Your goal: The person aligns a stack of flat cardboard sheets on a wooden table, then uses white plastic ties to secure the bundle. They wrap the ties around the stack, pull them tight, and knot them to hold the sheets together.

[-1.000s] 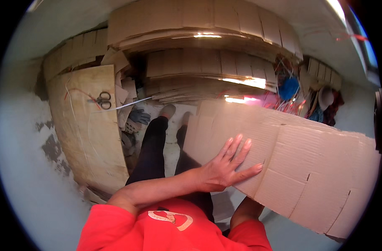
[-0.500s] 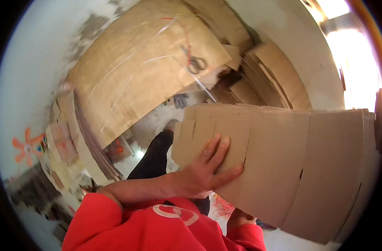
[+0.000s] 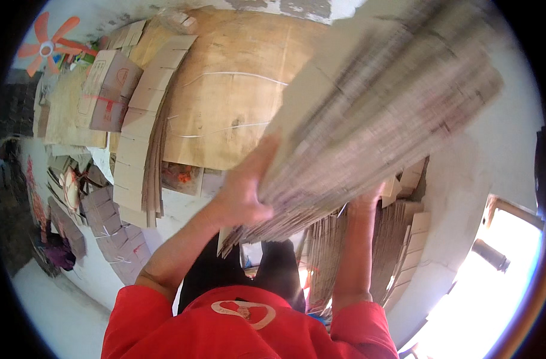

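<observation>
A thick stack of flattened brown cardboard (image 3: 392, 119) is held up in front of me, tilted, its many layered edges toward me and blurred by motion. My left hand (image 3: 249, 185) grips its near left edge, thumb on the layered side and fingers partly hidden behind. My right hand (image 3: 368, 194) is against the underside farther right; its fingers are mostly hidden by the stack. Beyond the stack lies a wooden tabletop (image 3: 225, 107), partly covered by it, with thin white straps (image 3: 240, 74) on it.
Along the table's left side lies a long pile of cardboard (image 3: 135, 131), with a carton (image 3: 108, 90) beside it. An orange-bladed fan (image 3: 46, 48) stands far left. Tied cardboard bundles (image 3: 114, 233) are lower left. More upright cardboard (image 3: 398, 239) leans near the right wall. A bright opening (image 3: 500, 257) is at right.
The cardboard stack has swung up from the right toward the table and turned edge-on. My left hand went from lying on its face to gripping its edge. The view has turned left.
</observation>
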{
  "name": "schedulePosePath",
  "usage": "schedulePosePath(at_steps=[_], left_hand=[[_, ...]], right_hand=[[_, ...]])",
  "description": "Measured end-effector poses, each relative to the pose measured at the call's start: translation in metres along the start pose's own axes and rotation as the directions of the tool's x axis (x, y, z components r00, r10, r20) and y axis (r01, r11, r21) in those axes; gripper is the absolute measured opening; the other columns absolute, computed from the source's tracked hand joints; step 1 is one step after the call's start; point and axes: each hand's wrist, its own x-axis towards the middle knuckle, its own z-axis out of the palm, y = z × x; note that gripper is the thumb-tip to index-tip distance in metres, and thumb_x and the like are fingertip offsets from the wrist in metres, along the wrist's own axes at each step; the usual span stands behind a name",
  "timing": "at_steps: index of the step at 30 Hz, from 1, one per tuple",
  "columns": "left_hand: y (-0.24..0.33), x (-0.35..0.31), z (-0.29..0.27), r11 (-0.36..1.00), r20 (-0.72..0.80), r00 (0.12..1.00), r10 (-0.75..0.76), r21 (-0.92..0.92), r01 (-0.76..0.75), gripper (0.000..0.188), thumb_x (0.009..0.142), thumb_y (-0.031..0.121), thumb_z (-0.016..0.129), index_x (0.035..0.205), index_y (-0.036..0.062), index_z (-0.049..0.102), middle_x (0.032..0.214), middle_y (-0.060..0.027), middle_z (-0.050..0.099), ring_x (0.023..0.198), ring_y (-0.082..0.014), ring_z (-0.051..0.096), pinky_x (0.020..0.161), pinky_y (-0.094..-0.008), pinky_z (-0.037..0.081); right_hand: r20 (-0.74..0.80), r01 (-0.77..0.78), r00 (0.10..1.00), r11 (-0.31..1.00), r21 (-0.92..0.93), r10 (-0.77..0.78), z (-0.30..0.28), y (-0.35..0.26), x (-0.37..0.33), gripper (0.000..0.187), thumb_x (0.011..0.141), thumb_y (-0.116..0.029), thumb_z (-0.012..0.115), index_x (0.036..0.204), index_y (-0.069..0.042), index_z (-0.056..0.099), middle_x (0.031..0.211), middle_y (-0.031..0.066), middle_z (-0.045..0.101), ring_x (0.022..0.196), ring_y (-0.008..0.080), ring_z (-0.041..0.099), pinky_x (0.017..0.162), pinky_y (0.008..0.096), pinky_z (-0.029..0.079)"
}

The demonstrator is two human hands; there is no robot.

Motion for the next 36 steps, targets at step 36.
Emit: schedulePosePath(at_steps=[36], left_hand=[[-0.304, 0.109, -0.053, 0.692, -0.052, 0.89, -0.452, -0.651, 0.313, 0.107, 0.064, 0.011, 0.078, 0.146, -0.0001, 0.012, 0.14, -0.016, 0.037, 0.13, -0.0258, 0.037, 0.109, -0.0355, 0.025]], right_hand=[[0.364, 0.008, 0.901, 0.827, -0.562, 0.238, 0.126, 0.224, 0.167, 0.077, 0.081, -0.018, 0.069, 0.145, -0.007, 0.026, 0.125, 0.0122, 0.053, 0.109, 0.0207, 0.054, 0.093, 0.031, 0.044]])
